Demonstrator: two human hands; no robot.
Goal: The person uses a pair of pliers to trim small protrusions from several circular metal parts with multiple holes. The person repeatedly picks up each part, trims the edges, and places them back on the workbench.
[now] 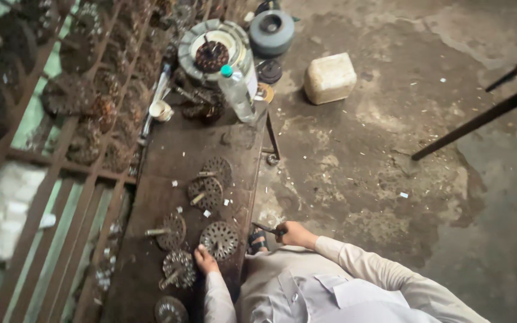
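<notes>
Here, left hand (pixel 204 261) touches a rotor disc (pixel 219 240) — right hand (pixel 294 234) grasps a tool (pixel 265 228).

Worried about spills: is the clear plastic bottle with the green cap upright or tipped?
Upright: the clear plastic bottle stands on the workbench, cap on top.

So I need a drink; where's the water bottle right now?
In the head view, the clear bottle stands at the bench's far end, upper centre, beside the round grey motor housing.

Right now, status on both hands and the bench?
Left hand on a round slotted rotor on the bench. Right hand grips a thin dark tool. More rotors lie close alongside.
</notes>
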